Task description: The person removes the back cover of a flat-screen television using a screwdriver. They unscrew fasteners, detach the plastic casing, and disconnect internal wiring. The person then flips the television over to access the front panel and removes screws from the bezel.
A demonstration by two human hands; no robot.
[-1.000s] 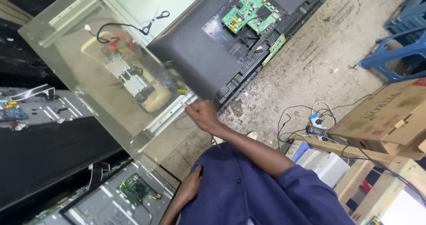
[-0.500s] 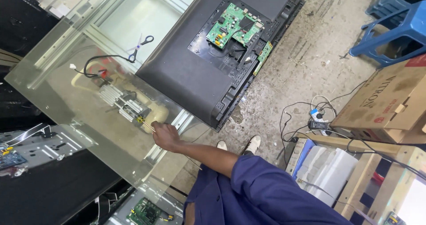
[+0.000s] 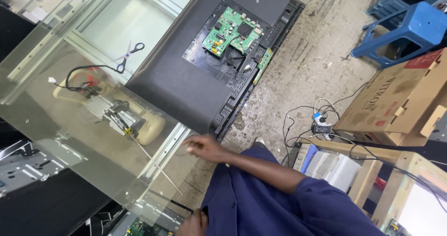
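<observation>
Head view, largest first: clear glass sheet [image 3: 70,138] under the left hand [image 3: 202,147], fingers spread, blurred, gripping nothing. Beyond it, black flat television back with green circuit board [image 3: 212,61]. Farther left, grey finned power unit [image 3: 116,115], thin rod [image 3: 156,164], black-handled scissors [image 3: 130,54]. Right hand [image 3: 193,223] at bottom edge, cut off; grip cannot be told. Risk: pressing near the sheet's edge may tip or crack it.

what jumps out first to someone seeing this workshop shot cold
The big black flat-panel television lying back-up on the concrete floor, its green circuit boards bared at upper middle. Left of it lies a clear sheet with scissors and a cream-coloured tool with a black cord. The right hand reaches over the sheet's edge; the left hand is low at the bottom edge.
</observation>
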